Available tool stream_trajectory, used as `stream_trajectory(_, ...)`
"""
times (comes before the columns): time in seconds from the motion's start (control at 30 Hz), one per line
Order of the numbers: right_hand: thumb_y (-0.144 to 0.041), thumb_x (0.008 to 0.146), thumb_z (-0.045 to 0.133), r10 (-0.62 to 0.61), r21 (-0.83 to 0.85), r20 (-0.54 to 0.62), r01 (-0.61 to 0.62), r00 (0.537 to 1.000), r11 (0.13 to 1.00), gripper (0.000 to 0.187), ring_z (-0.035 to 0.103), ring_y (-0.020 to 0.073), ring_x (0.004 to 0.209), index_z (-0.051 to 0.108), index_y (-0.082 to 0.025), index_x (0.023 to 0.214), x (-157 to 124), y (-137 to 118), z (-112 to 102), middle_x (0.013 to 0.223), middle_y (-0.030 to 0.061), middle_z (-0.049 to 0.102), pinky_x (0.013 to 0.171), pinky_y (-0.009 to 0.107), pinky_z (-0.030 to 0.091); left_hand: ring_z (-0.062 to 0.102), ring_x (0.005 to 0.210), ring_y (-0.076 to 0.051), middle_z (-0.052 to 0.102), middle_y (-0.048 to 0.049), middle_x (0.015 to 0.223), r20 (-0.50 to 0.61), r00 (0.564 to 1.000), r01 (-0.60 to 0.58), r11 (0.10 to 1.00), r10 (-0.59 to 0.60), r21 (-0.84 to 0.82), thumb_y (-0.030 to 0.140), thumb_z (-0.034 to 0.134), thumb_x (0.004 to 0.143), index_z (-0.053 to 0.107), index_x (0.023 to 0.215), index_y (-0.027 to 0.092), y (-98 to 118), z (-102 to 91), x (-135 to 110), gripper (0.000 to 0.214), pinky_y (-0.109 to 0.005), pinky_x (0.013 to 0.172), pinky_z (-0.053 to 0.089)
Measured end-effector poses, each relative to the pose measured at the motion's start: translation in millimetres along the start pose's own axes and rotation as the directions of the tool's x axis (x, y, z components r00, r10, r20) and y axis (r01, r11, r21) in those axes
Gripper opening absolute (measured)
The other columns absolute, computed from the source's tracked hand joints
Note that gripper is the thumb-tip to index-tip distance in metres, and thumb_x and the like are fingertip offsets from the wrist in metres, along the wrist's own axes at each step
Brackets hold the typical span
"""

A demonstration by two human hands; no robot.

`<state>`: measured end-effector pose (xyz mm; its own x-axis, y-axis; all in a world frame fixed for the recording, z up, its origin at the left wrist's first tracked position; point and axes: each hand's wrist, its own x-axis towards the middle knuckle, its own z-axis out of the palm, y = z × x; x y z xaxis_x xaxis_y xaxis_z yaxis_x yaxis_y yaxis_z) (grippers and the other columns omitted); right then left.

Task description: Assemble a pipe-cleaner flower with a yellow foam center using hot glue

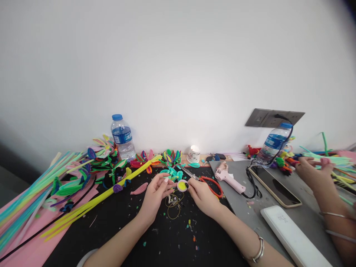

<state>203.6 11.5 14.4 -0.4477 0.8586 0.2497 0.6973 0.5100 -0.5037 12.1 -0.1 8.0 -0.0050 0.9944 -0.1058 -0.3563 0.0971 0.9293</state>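
White wall (178, 74) backs a littered black tabletop (165, 243); left hand (154, 193) and right hand (202, 194) pinch a yellow disc (182, 186).

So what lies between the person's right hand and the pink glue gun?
The orange-red handles of the scissors lie between the right hand and the pink glue gun, as the head view shows.

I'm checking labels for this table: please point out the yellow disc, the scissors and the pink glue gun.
Yellow disc (182, 186), head view, its centre.
Scissors (205, 178), head view, orange handle near the blades.
Pink glue gun (232, 182), head view, its handle.
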Motion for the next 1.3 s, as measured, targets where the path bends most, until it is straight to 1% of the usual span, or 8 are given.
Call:
stream_trajectory(0.1,-0.02,0.094,0.038,0.001,0.008,0.001,-0.001,1.0,1.0,0.021,0.048,0.0134,0.059,0.043,-0.02,0.075,0.3,-1.1,-0.1,0.066,-0.0019,0.049,0.057,0.023,0.033,0.07,0.09,-0.024,0.064,-0.0018,0.087,0.027,0.999,0.041,0.994,-0.038,-0.103,0.04,0.068,0.076,0.057,0.1,0.02,0.2,-0.1,0.2,0.033,-0.035,0.079,0.054)
stream_trajectory(0.27,-0.018,0.094,0.038,0.007,0.019,0.009,-0.007,1.0,1.0,0.02,0.048,0.0131,0.059,0.046,-0.02,0.076,0.0,-1.2,-0.3,0.067,-0.0015,0.05,0.057,0.023,0.033,0.07,0.089,-0.023,0.062,0.0006,0.083,0.005,0.999,0.038,0.985,-0.037,-0.169,0.037,0.069,0.076,0.057,0.098,0.021,-2.0,-2.4,2.7,0.03,-0.038,0.083,0.053)
stream_trajectory(0.47,-0.019,0.095,0.038,0.011,0.024,0.012,-0.011,1.0,1.0,0.02,0.047,0.013,0.059,0.046,-0.02,0.077,0.0,-0.8,-0.1,0.067,-0.0016,0.05,0.057,0.024,0.034,0.069,0.072,-0.015,0.06,0.0033,0.08,-0.011,0.998,0.063,0.978,-0.066,-0.197,0.035,0.07,0.075,0.056,0.098,0.021,-1.3,-2.2,2.5,0.03,-0.032,0.075,0.055)
stream_trajectory(0.67,-0.019,0.095,0.038,0.012,0.031,0.021,-0.013,1.0,0.999,0.019,0.048,0.0131,0.06,0.045,-0.02,0.078,-0.3,-0.9,-0.9,0.067,-0.002,0.049,0.058,0.024,0.034,0.066,0.062,-0.012,0.061,0.0029,0.076,-0.007,0.994,0.11,0.984,-0.112,-0.14,0.037,0.071,0.073,0.054,0.098,0.02,1.3,-0.9,-1.1,0.034,-0.023,0.058,0.052)
stream_trajectory(0.8,-0.019,0.095,0.038,0.011,0.022,0.022,-0.012,1.0,1.0,0.019,0.048,0.0131,0.059,0.046,-0.02,0.078,-0.1,-0.6,-0.5,0.066,-0.002,0.05,0.057,0.024,0.034,0.063,0.056,-0.011,0.061,0.0035,0.073,0.004,0.994,0.108,0.988,-0.108,-0.114,0.039,0.071,0.071,0.055,0.098,0.02,1.7,-1.6,-1.1,0.036,-0.019,0.049,0.046)
stream_trajectory(0.93,-0.019,0.095,0.038,0.005,0.02,0.012,-0.005,1.0,1.0,0.02,0.049,0.013,0.059,0.046,-0.02,0.077,0.4,-0.4,0.5,0.066,-0.0019,0.05,0.058,0.023,0.035,0.057,0.05,-0.008,0.061,0.0024,0.075,0.011,0.998,0.067,0.996,-0.067,-0.051,0.04,0.068,0.074,0.056,0.098,0.019,-0.6,-2.1,0.9,0.034,-0.019,0.046,0.043)
stream_trajectory(1.1,-0.019,0.095,0.038,-0.002,0.018,0.0,0.002,1.0,1.0,0.021,0.048,0.0128,0.058,0.045,-0.02,0.076,0.2,-0.8,-0.3,0.066,-0.0021,0.05,0.057,0.023,0.034,0.045,0.042,-0.004,0.062,0.0011,0.075,0.026,0.999,-0.023,0.995,0.02,0.099,0.041,0.062,0.078,0.058,0.095,0.018,-6.1,-2.6,4.1,0.029,-0.019,0.041,0.034)
stream_trajectory(1.3,-0.019,0.095,0.038,-0.008,0.039,-0.005,0.008,1.0,0.999,0.021,0.048,0.0131,0.059,0.045,-0.02,0.076,-0.8,-2.2,-2.2,0.066,-0.0017,0.05,0.057,0.023,0.034,0.036,0.037,-0.005,0.062,-0.0011,0.069,0.114,0.993,-0.056,0.97,0.03,0.235,0.046,0.062,0.076,0.061,0.092,0.017,-6.9,-0.6,4.4,0.033,-0.021,0.039,0.025)
